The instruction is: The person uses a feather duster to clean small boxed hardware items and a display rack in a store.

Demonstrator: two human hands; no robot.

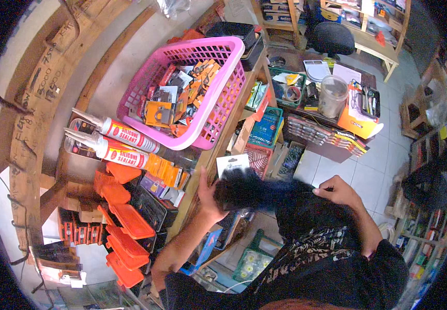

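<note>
A dark, blurred black item [258,193] stretches between my two hands in front of my torso. It looks like cloth, but the blur hides what it is. My left hand [210,199] is around its left end, thumb up. A white hang card [233,162] with a punched slot sticks up at that end. My right hand [337,190] pinches the right end between thumb and bent fingers. Below, the black item merges with my black printed shirt [304,252], so its lower edge cannot be made out.
A pink plastic basket [223,116] of packaged padlocks stands on the wooden counter at left. Silicone sealant tubes [124,155] and orange plastic cases [128,221] lie nearer. Beyond my hands, a dark table carries a clear plastic jar [332,97] and a green basket [289,87].
</note>
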